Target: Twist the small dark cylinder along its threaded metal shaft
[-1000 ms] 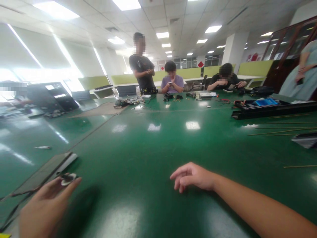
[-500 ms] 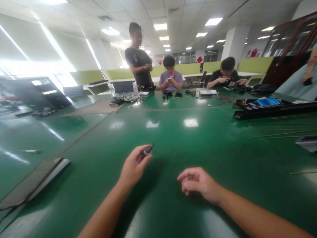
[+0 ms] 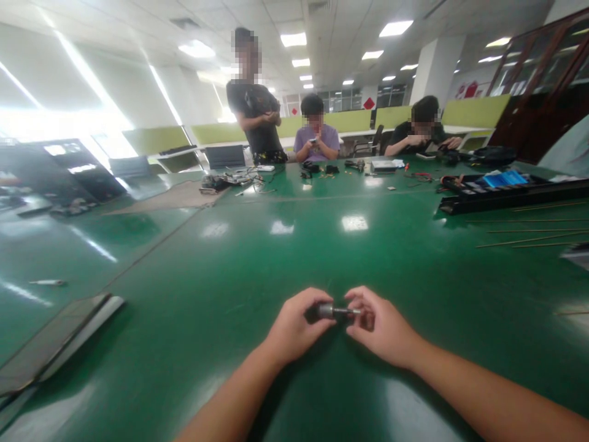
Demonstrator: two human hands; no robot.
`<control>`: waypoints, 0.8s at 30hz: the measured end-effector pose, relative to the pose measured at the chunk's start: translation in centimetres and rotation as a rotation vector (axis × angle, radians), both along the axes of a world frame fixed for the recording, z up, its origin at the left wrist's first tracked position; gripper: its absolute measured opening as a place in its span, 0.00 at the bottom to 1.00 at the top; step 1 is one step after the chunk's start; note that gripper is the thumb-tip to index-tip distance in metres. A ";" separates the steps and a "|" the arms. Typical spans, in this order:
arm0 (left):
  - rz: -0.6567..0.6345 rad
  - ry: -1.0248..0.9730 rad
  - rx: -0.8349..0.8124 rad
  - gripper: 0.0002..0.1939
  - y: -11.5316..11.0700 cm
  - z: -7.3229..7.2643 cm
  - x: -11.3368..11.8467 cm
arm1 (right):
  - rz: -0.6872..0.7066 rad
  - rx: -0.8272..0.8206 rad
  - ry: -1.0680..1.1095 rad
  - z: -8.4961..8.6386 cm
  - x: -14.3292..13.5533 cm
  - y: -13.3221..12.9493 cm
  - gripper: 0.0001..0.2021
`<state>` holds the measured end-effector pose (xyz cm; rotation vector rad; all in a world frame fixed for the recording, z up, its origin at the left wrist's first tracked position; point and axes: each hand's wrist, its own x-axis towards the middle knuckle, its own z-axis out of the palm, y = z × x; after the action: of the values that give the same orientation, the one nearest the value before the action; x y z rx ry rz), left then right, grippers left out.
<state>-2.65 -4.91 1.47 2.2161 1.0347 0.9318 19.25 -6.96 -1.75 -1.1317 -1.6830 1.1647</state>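
Over the green table [image 3: 257, 258], my left hand [image 3: 294, 322] grips a small grey metal cylinder [image 3: 326, 310] between thumb and fingers. A thin shaft [image 3: 345, 312] sticks out of the cylinder to the right. Curved around the shaft's tip is my right hand [image 3: 386, 328], its thumb and fingers apart. Whether any right fingertip touches the tip I cannot tell. The cylinder's left end is hidden in my left palm.
A flat grey folder-like case [image 3: 55, 344] lies at left, with a white pen-like item [image 3: 48, 282] beyond. Thin brass-coloured rods [image 3: 538, 231] and a long black tray [image 3: 497, 199] are at right. Across the table are several people and loose electronic parts [image 3: 230, 180].
My left hand has moved right and nearer, turning the cylinder so its shaft points right. My right hand has risen slightly and opened around the shaft's tip.
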 end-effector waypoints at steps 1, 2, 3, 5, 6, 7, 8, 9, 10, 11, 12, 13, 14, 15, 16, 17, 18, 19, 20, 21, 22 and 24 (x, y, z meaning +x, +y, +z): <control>-0.022 -0.014 -0.004 0.12 -0.1 0.0 0.1 | 0.007 0.022 -0.036 0.1 -0.1 -0.1 0.22; -0.038 -0.022 -0.010 0.12 -0.2 -0.1 0.1 | 0.015 0.033 -0.056 0.1 -0.2 -0.1 0.22; -0.050 -0.025 -0.016 0.12 -0.3 -0.1 0.1 | 0.018 0.037 -0.065 0.2 -0.2 -0.1 0.21; -0.057 -0.019 -0.032 0.12 -0.4 -0.1 0.1 | 0.022 0.029 -0.067 0.3 -0.2 -0.1 0.19; -0.055 -0.012 -0.041 0.12 -0.3 -0.1 0.1 | 0.023 0.024 -0.072 0.3 -0.2 -0.1 0.18; -0.051 -0.004 -0.049 0.12 -0.3 -0.1 0.0 | 0.026 0.025 -0.085 0.3 -0.1 -0.1 0.18; -0.049 0.001 -0.055 0.12 -0.3 -0.1 0.0 | 0.031 0.030 -0.103 0.3 -0.1 -0.2 0.16; -0.049 0.001 -0.057 0.13 -0.3 -0.1 0.0 | 0.037 0.034 -0.119 0.4 0.0 -0.2 0.16; -0.052 -0.001 -0.055 0.13 -0.3 -0.1 0.0 | 0.043 0.038 -0.130 0.4 0.0 -0.2 0.15; -0.058 -0.008 -0.048 0.13 -0.3 0.0 0.0 | 0.046 0.038 -0.135 0.5 0.0 -0.3 0.14; -0.066 -0.018 -0.041 0.12 -0.3 0.0 0.0 | 0.047 0.037 -0.133 0.5 -0.1 -0.3 0.14; -0.073 -0.026 -0.034 0.12 -0.3 0.0 0.0 | 0.048 0.037 -0.127 0.5 -0.1 -0.3 0.14; -0.078 -0.032 -0.027 0.12 -0.3 0.0 0.0 | 0.049 0.036 -0.122 0.5 -0.2 -0.3 0.13; -0.079 -0.035 -0.022 0.12 -0.4 0.0 0.1 | 0.051 0.037 -0.115 0.5 -0.3 -0.3 0.13; -0.079 -0.035 -0.018 0.12 -0.4 -0.1 0.0 | 0.055 0.037 -0.110 0.6 -0.3 -0.2 0.12; -0.078 -0.034 -0.015 0.12 -0.4 -0.2 0.0 | 0.059 0.037 -0.106 0.6 -0.4 -0.2 0.12; -0.078 -0.033 -0.012 0.13 -0.4 -0.2 0.0 | 0.062 0.037 -0.103 0.6 -0.4 -0.2 0.12; -0.076 -0.033 -0.009 0.13 -0.3 -0.3 0.0 | 0.064 0.037 -0.101 0.6 -0.5 -0.2 0.12; -0.075 -0.034 -0.005 0.13 -0.3 -0.3 0.0 | 0.063 0.040 -0.102 0.6 -0.5 -0.3 0.12; -0.073 -0.035 -0.003 0.13 -0.3 -0.4 0.0 | 0.057 0.045 -0.105 0.7 -0.5 -0.3 0.11; -0.072 -0.036 0.000 0.13 -0.2 -0.4 0.0 | 0.053 0.050 -0.110 0.7 -0.5 -0.4 0.11; -0.074 -0.036 0.003 0.13 -0.2 -0.4 0.1 | 0.045 0.061 -0.120 0.8 -0.4 -0.5 0.11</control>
<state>-2.55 -5.07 1.10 2.2161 0.9288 0.9385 18.86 -7.48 -0.97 -1.1511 -1.8315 1.0841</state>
